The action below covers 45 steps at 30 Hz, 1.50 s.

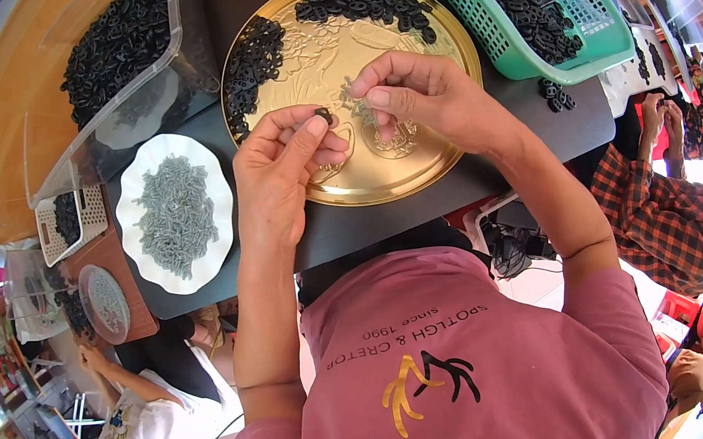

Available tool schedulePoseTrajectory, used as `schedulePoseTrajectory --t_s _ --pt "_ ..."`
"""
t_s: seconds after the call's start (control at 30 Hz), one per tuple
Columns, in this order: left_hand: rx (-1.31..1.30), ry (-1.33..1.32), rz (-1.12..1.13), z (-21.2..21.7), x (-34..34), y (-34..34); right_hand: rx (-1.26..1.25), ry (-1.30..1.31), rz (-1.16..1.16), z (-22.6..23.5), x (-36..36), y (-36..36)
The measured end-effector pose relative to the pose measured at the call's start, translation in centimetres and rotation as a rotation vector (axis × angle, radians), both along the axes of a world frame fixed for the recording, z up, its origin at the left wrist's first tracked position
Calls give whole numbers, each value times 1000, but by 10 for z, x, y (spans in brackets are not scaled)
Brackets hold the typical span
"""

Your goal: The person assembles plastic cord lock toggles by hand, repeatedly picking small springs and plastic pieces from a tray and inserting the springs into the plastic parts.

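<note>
Above gold tray (456, 128): left hand (279, 180) pinching small black plastic piece (323, 116) at fingertips; right hand (424, 97) nipping tiny grey metal clip (349, 91). Probably light, rigid, easily dropped; best held by edges, fingertip pinch.

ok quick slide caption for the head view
Left hand pinches a small black ring and right hand a grey piece above a gold tray.

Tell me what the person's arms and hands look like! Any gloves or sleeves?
No gloves: the left hand and right hand are bare, with no rings, watch or bracelets visible. Both forearms are uncovered. Short sleeves of a dusty pink T-shirt reach only the upper arms; the shirt carries dark lettering and a gold-and-black branching design.
</note>
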<state>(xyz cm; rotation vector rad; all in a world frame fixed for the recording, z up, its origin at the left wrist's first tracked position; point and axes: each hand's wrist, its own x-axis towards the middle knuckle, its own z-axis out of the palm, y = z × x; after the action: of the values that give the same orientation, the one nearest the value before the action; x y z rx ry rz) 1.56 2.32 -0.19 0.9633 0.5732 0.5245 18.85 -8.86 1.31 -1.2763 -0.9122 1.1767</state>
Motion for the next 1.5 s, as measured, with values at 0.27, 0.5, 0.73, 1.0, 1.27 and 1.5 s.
schedulePoseTrajectory --t_s 0.27,0.5,0.73,1.0,1.27,1.5 --pt "-242 -150 -86 -5 -3 -6 129 -16 -191 -10 -21 7" --pt "-169 -157 20 5 0 -16 108 0 -241 -10 -28 7" --pt "-87 -127 62 5 1 -20 136 -19 -252 -11 -31 10" --pt "-99 -129 73 7 2 -21 152 -46 -256 -12 -36 11" --pt "-92 -123 78 5 2 -20 165 -119 -271 -11 -37 11" --pt "-99 -104 79 6 3 -20 163 -197 -305 -8 -37 12"
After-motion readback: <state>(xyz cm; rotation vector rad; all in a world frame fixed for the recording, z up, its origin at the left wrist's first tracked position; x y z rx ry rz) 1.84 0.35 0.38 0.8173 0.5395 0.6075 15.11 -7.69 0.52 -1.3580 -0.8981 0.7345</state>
